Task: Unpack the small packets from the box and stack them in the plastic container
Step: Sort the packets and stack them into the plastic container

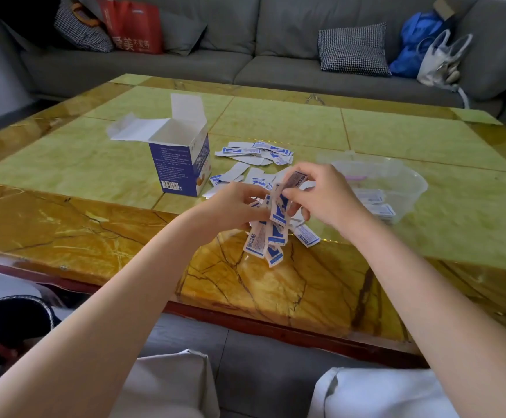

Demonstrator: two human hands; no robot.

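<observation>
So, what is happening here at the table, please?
A person is sorting small packets over the table. Both the left hand and the right hand hold a bunch of packets above the table edge. The box stands open, more loose packets lie beside it, and a few already lie in the plastic container.

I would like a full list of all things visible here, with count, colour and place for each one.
box: one, blue and white, open, upright on table
loose packets: many, white and blue, on table right of box
held packets: a bunch, white and blue, in both hands
plastic container: one, clear, right side, some packets inside
table: one, green and amber
sofa: one, grey, behind table
cushions: two, checked, on sofa
red bag: one, on sofa
blue bag: one, on sofa
left hand: grips packets
right hand: grips packets
</observation>
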